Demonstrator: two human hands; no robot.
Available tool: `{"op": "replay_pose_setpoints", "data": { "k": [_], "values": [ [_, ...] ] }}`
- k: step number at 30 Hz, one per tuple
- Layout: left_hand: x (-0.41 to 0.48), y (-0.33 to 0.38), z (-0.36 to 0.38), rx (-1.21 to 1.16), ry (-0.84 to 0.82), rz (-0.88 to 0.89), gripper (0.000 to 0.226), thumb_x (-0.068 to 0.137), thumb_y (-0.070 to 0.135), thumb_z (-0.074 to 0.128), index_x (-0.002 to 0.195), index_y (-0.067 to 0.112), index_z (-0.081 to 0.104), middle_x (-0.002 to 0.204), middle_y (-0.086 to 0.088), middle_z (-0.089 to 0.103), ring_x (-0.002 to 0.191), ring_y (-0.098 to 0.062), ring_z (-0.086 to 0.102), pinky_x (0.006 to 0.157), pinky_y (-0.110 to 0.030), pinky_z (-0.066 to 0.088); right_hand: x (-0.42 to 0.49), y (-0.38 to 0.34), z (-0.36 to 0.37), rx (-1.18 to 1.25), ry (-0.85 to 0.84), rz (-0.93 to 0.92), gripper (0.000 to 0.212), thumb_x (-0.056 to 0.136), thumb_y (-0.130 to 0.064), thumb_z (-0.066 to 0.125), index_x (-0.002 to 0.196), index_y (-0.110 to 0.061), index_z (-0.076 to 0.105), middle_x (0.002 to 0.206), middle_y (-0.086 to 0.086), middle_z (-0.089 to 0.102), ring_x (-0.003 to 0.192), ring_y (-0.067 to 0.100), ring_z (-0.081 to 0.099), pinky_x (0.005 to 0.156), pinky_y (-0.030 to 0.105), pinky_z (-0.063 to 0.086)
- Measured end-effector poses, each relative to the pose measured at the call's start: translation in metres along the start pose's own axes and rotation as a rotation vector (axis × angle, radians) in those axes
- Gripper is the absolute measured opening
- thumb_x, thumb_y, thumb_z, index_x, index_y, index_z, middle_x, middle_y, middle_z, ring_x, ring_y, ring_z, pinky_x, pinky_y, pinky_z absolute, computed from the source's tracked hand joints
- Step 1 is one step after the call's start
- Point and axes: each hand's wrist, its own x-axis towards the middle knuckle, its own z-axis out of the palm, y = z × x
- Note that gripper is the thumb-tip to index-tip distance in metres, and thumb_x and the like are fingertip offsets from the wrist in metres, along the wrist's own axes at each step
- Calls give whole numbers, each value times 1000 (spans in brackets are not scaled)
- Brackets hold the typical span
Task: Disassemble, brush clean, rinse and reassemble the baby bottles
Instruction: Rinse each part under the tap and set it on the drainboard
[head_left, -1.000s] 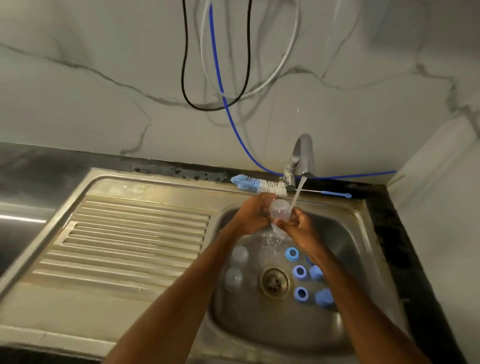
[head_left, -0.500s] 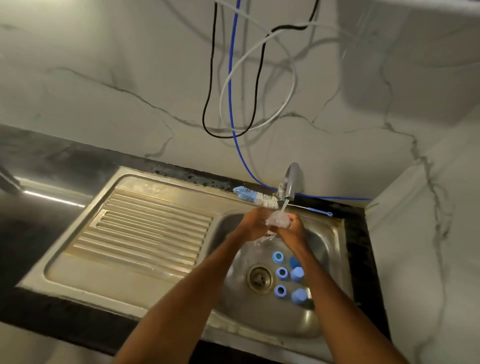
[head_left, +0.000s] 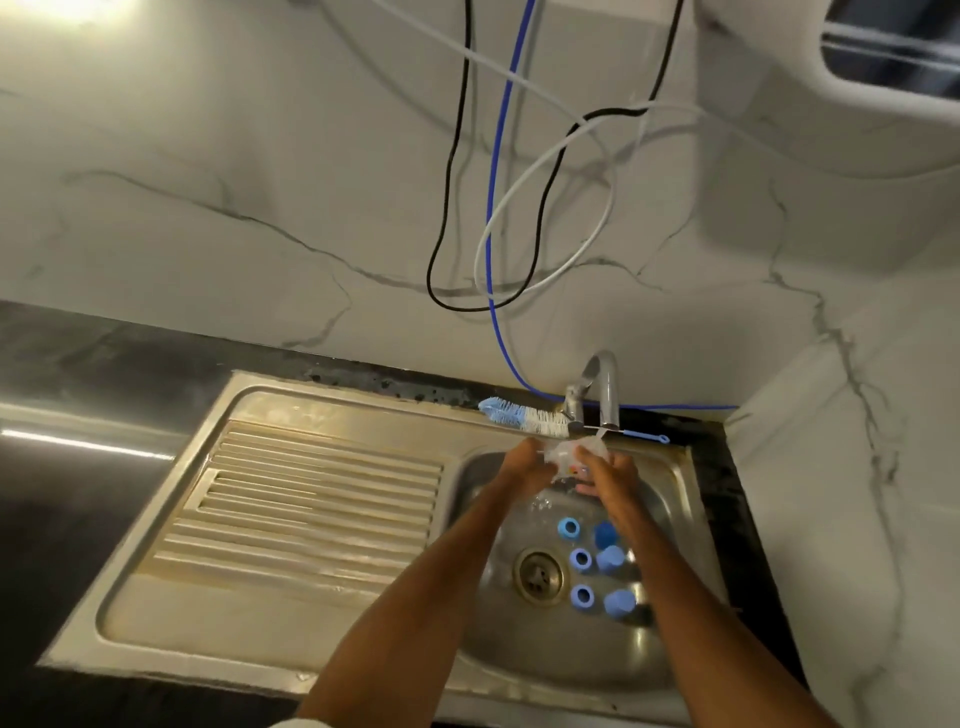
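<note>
Clear piece (head_left: 566, 451) between left grip (head_left: 524, 465) and right grip (head_left: 608, 470): smeared by water and blur, I can't tell bottle body from teat. Both grips wrap it; single fingers not separable. Blue caps (head_left: 612, 560), lower centre, partly under right forearm. Brush (head_left: 524, 415) wire handle hidden mid-length behind tap (head_left: 605, 387). Forearms cut by bottom edge. Cables (head_left: 491, 260) cut by top edge, white housing (head_left: 831, 130) by top and right edges. Sink (head_left: 519, 686) near rim partly covered by arms.

Sink (head_left: 322, 613): stainless steel, dull sheen, stained on the ribbed drainer. Tap (head_left: 607, 382): polished metal. Worktop (head_left: 62, 519): dark, glossy. Wall (head_left: 260, 156): veined marble look, smooth. Bottle (head_left: 569, 451): clear plastic, wet. Caps (head_left: 612, 559): matt plastic. Brush (head_left: 519, 414): fuzzy bristles.
</note>
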Motion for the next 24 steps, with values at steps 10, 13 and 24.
{"op": "replay_pose_setpoints", "data": {
  "k": [10, 13, 24],
  "values": [
    [19, -6, 18, -496, -61, 50, 27, 89, 30, 78, 108, 13, 71, 104, -5, 74, 96, -19, 73, 89, -39, 61, -20, 8, 10, 849, -143, 487, 35, 100, -30, 51, 119, -4, 65, 97, 20, 70, 80, 28, 67, 61, 32, 61],
    [18, -17, 18, -460, -6, 23, 60, 70, 50, 88, 119, 27, 62, 114, 3, 71, 105, -13, 71, 95, -43, 59, -21, 14, 23, 753, -162, 525, 39, 97, -37, 55, 118, -7, 67, 94, 17, 72, 80, 26, 67, 72, 34, 55],
    [14, -53, -82, 195, 116, -217, 65, 91, 46, 71, 146, 25, 44, 140, -13, 53, 127, -32, 53, 98, -41, 53, -5, 17, 94, 191, -266, 539, 49, 102, -38, 53, 127, 3, 59, 97, 24, 71, 81, 31, 68, 66, 38, 53]
  ]
}}
